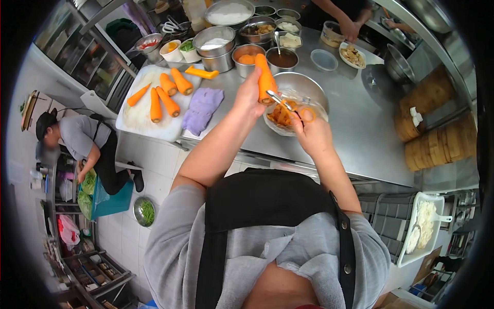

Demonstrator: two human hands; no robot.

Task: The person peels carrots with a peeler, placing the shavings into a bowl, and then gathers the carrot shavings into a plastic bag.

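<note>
My left hand (248, 96) grips a large, smooth carrot (265, 77), its stem end tilted down towards me. In my right hand (315, 135) is a metal peeler (281, 101), its head right at the carrot's lower end. Below both hands, a steel bowl (323, 93) lined with clear plastic holds orange peelings (279, 116). An orange loop shows by my right fingers. On the white cutting board (133, 114) to the left lie several carrots (168, 102). A yellow tool (202, 72) rests across the board's far edge, and a folded purple cloth (204, 109) lies beside it.
Behind the bowl stand steel pots (215, 62) and tubs of ingredients. At the far side, a co-worker's hands (351, 30) are near a plate of food (353, 55). Bamboo steamers (437, 147) are stacked right. Another person (85, 139) crouches left beside a teal crate (110, 203).
</note>
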